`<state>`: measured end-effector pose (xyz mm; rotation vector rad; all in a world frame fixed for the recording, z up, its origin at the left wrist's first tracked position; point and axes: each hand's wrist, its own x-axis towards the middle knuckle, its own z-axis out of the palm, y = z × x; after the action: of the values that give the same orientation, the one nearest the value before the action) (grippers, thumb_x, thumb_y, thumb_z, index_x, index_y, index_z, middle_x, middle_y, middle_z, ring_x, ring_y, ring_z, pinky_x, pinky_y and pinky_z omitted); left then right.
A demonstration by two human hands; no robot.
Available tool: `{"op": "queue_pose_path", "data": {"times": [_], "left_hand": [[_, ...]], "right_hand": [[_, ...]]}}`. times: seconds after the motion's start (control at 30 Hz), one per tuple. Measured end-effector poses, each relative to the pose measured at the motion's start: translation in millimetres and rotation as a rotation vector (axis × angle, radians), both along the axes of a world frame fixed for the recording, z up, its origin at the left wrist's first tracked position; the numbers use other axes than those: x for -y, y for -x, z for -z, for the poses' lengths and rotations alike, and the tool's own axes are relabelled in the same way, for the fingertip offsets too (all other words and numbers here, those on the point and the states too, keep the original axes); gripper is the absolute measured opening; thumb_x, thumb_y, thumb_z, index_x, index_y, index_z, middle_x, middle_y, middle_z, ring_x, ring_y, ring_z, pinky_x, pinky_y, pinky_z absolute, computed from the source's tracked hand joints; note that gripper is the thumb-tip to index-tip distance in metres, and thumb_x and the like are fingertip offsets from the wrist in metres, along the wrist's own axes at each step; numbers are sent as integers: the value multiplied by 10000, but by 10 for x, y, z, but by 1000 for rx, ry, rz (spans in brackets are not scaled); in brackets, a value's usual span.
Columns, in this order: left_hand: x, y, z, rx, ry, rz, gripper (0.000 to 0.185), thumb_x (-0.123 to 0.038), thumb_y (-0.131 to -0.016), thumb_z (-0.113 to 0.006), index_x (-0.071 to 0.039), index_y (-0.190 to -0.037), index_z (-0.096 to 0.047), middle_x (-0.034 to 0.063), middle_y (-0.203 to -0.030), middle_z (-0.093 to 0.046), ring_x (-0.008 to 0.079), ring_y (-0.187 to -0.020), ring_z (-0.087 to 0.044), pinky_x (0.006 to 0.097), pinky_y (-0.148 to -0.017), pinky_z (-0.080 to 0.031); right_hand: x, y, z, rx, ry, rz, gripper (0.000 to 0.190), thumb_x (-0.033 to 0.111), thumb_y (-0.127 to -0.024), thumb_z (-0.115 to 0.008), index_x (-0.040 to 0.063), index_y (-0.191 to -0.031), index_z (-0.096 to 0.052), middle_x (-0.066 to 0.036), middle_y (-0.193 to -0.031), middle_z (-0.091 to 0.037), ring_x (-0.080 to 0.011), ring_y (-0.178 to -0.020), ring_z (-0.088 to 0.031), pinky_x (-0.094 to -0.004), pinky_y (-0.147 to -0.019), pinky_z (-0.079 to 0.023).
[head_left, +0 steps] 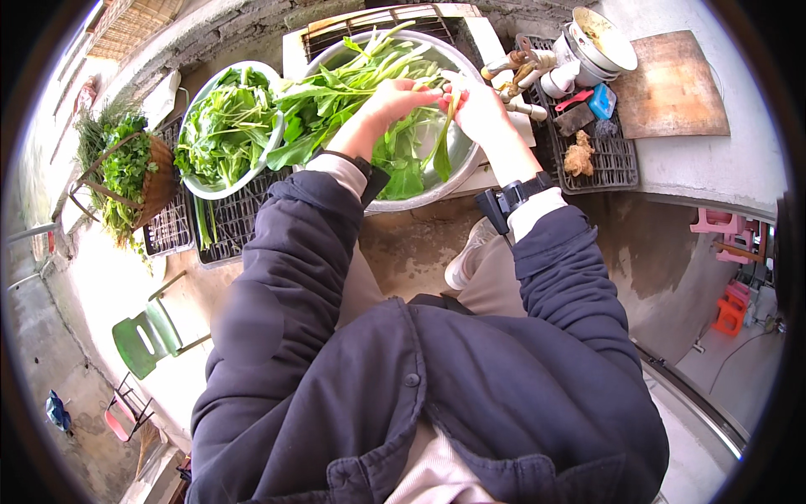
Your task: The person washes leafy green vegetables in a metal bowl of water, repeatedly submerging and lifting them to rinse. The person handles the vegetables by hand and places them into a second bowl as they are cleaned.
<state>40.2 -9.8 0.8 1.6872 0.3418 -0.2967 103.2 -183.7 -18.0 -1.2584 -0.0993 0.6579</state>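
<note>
My left hand [398, 103] is over a wide metal basin [463, 170], its fingers closed on leafy greens near their stems. Close beside it, my right hand [476, 108] pinches a single leafy stem [446, 145], whose leaf hangs down into the basin. The two hands' fingertips nearly meet, so the exact grip is partly hidden. Long-stemmed leafy greens [340, 94] heap over the basin's left and far side. More leaves [403, 179] lie low in the basin by its near rim. To the left, a pale round tub [274, 140] holds a pile of leafy greens [220, 126].
Black plastic crates [236, 217] support the tub; a wicker basket [161, 173] of herbs stands farther left. Brass taps [524, 74] project at the basin's right. Beyond are stacked bowls [595, 47], a ginger root [578, 156], a blue brush [602, 102] and a wooden cutting board [674, 88].
</note>
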Motion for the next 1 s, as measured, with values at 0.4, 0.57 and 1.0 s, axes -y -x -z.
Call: {"op": "queue_pose_path", "data": {"times": [0.4,0.57,1.0], "left_hand": [[130,26,149,117,-75,59,272,-238,-746,-751,-62,-950,-717,48,-848,-698,103,-766,-614,256,-774,-469],[81,21,71,139,-94,28,231,-219,-779,-723,-72,-957,-708,14,-823,-674,68,-657,-541,220,-644,-432],[-54,-42,-75,155,168,-437,181,-207,-804,-731,-73,-897,-650,-4,-735,-636,38,-565,-480,170,-489,-331]], "right_hand": [[-23,56,-159,85,43,-135,248,137,-918,-543,-12,-1103,-615,-74,-1016,-640,-127,-888,-590,-238,-786,-461],[-30,3,-202,212,282,-112,263,167,-912,-553,16,-1114,-627,-50,-1024,-626,-103,-883,-577,-242,-786,-459],[-170,114,-132,328,426,-194,216,162,-840,-696,1,-983,-682,-25,-843,-668,-84,-753,-576,-231,-693,-452]]}}
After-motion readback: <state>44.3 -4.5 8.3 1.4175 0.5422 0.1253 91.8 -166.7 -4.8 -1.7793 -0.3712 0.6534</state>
